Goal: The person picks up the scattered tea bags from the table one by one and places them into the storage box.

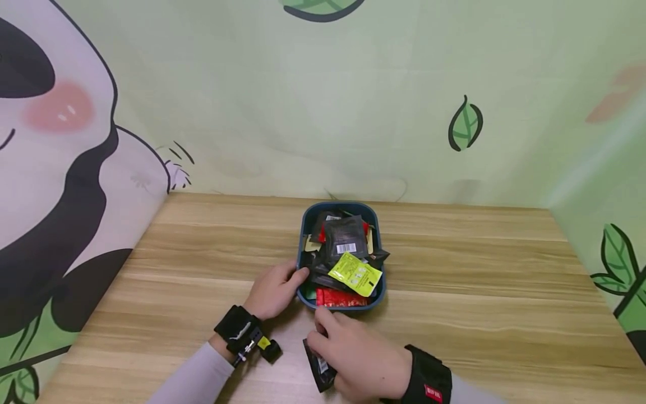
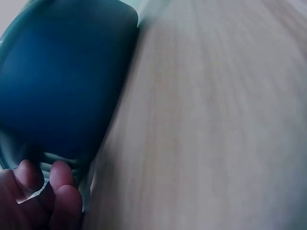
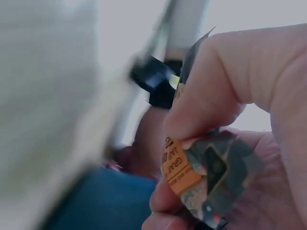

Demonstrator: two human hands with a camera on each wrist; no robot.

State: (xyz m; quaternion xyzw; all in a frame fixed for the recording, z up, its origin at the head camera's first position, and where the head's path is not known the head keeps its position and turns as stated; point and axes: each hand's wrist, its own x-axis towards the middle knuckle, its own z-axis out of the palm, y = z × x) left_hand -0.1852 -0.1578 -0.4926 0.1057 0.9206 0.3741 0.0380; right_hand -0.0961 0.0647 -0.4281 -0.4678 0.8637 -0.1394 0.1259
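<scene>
A blue plastic box stands on the table, heaped with small sachets. My left hand holds its near left side, thumb at the rim; curled fingertips touch the outer wall near a corner in the left wrist view. In front of the box, my right hand pinches a black sachet between thumb and fingers. The right wrist view shows that sachet's orange printed label. A black sachet with a barcode and a yellow sachet lie on top of the heap, a red sachet at the near end.
The wood-grain table extends to both sides of the box. A pale green backdrop with printed leaves and a panda rises behind it. Each wrist wears a black strap; a small camera sticks out from the left one.
</scene>
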